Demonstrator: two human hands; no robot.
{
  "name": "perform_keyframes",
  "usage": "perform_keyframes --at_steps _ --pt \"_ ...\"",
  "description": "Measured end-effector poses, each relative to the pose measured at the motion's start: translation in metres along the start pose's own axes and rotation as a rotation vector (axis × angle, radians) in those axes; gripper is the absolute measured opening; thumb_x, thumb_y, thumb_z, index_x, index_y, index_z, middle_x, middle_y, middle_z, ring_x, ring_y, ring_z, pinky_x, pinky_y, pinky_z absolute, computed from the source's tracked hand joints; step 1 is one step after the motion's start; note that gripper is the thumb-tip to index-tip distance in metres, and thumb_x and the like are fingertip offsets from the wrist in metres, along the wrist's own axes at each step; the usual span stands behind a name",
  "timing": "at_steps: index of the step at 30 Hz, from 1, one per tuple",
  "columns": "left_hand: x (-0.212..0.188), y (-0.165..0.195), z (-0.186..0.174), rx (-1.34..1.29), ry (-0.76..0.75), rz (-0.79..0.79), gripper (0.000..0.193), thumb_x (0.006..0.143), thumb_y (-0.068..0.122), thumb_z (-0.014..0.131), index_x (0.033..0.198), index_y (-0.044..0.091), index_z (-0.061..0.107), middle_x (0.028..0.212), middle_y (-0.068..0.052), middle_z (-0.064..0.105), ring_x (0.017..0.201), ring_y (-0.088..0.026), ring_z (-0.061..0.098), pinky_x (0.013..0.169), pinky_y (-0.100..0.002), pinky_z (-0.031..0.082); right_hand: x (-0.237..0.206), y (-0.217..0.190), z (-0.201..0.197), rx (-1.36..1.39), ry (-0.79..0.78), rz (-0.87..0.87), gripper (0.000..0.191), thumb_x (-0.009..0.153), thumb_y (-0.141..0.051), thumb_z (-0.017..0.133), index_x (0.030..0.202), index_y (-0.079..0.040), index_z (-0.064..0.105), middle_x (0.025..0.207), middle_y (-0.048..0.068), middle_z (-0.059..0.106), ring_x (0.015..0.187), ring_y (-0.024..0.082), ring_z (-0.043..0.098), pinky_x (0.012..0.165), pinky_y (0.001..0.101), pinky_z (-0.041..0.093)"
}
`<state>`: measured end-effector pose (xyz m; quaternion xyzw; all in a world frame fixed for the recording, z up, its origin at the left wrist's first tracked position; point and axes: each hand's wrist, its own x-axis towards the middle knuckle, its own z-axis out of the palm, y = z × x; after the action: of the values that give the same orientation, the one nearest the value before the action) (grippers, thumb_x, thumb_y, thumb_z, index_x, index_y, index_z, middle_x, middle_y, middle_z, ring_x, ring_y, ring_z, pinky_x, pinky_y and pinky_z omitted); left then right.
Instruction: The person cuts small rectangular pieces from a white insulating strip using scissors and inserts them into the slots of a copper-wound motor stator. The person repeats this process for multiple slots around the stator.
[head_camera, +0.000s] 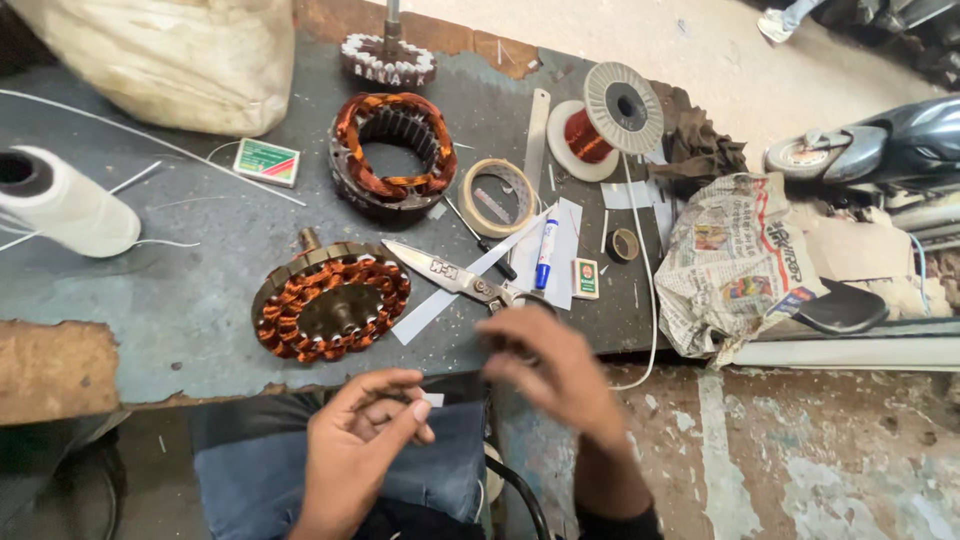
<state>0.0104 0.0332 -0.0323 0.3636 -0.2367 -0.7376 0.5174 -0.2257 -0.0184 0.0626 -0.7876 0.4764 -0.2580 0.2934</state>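
My left hand (362, 432) hovers over my lap below the table edge, fingers curled on a small white paper piece (432, 399). Blurred with motion, my right hand (553, 372) sits at the table's near edge, right over the handles of a pair of scissors (450, 275); whether it grips them is unclear. The scissors lie across a white paper strip (440, 298). A copper-wound stator (332, 300) rests just left of the scissors. A second wound stator (393, 152) lies farther back.
On the grey table (200, 290) are a tape roll (498, 197), a marker (546, 255), two matchboxes (267, 161), a copper wire spool (605, 125), a white thread cone (65, 200) and a sack (160, 55). Crumpled newspaper (735, 260) lies right; a scooter (870, 150) stands beyond.
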Motion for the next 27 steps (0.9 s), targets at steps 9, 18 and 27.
perform_keyframes --at_steps 9,18,27 --pt "-0.002 0.047 0.028 0.885 0.099 0.936 0.029 0.079 0.000 0.080 0.105 0.006 0.071 0.103 -0.003 0.072 0.099 -0.015 0.069 0.091 -0.031 0.054 -0.033 0.018 0.073 0.806 0.281 0.031 0.013 0.086 0.013 0.077 0.097 0.005 0.076 0.100 0.017 0.073 0.090 0.022 0.074 0.081 0.0330 0.063" --pt "0.049 0.137 0.006 0.501 0.251 0.476 0.054 0.080 0.003 0.078 0.130 -0.003 0.059 0.125 -0.013 0.068 0.118 -0.019 0.063 0.101 -0.028 0.051 -0.035 0.026 0.076 0.732 0.417 0.169 0.016 0.089 0.015 0.070 0.103 0.009 0.075 0.101 0.018 0.071 0.086 0.023 0.074 0.079 0.0320 0.062" --pt "0.043 0.123 -0.005 0.478 0.250 0.277 0.040 0.086 -0.002 0.076 0.125 0.001 0.072 0.112 -0.011 0.076 0.095 -0.013 0.070 0.085 -0.026 0.056 -0.034 0.024 0.074 0.723 0.538 0.164 0.023 0.086 0.015 0.071 0.108 0.008 0.073 0.102 0.017 0.070 0.087 0.022 0.074 0.079 0.0316 0.063"
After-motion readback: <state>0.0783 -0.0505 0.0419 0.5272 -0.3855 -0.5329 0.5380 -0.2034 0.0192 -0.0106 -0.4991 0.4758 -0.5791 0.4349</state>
